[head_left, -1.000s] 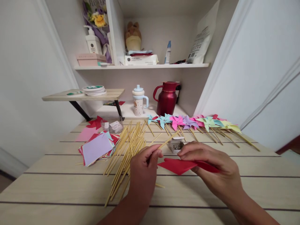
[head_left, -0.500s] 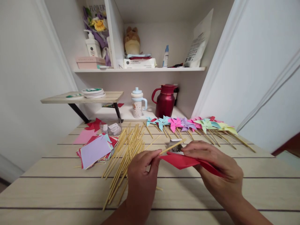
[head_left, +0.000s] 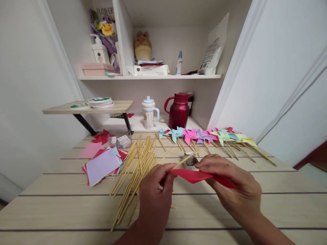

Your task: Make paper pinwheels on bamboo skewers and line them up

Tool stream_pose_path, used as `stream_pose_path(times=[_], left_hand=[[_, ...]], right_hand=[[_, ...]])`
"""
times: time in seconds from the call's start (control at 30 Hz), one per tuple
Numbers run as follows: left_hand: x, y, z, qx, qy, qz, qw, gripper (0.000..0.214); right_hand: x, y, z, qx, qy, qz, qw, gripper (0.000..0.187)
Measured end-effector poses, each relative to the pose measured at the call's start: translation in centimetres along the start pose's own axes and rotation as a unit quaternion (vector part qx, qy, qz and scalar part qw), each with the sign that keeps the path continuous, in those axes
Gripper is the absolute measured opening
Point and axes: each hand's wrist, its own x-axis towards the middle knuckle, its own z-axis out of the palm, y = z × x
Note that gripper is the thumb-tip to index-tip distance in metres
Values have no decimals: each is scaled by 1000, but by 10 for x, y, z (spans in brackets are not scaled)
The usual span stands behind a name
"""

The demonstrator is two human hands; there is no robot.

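Observation:
My left hand point(head_left: 156, 190) pinches a thin wooden stick point(head_left: 185, 160), which slants up to the right, and it also meets the left tip of a red folded paper point(head_left: 192, 176). The paper's right side lies between the thumb and fingers of my right hand point(head_left: 232, 180). It looks like a pinwheel head, seen edge-on, so its folds are partly hidden. Just behind my hands stands a small open box point(head_left: 190, 163) with tiny metal pins in it. Many loose wooden sticks point(head_left: 138, 173) are heaped left of my left hand.
A stack of coloured paper squares point(head_left: 103, 166) and a clear box point(head_left: 124, 141) are at the left. Finished pinwheels point(head_left: 203, 135) lie in a row at the back right. A tumbler point(head_left: 149, 115) and a red jug point(head_left: 178, 112) stand behind, below a shelf point(head_left: 150, 77).
Both hands keep their grip. The right hand has come slightly left with the red paper, and the stick's far end sits a little further left. The view has shifted slightly.

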Motion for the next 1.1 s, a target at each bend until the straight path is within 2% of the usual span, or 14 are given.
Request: stream_pose_path(times=[0.17, 0.33, 0.5, 0.77, 1.1], left_hand=[[4, 0, 3, -76, -33, -98, 992, 31], [10, 0, 3, -140, -32, -146, 979, 21], [12, 3, 1, -137, -28, -166, 976, 26], [9, 5, 2, -157, -64, -180, 969, 27], [7, 10, -1, -131, -35, -155, 979, 23]], right_hand=[[-1, 0, -2, 8, -11, -1, 1000, 33], [-1, 2, -2, 10, -14, 3, 1000, 33], [-2, 5, -2, 15, -22, -5, 1000, 38], [-2, 6, -2, 5, -16, -4, 1000, 34], [0, 6, -2, 1, 10, -9, 1000, 36]])
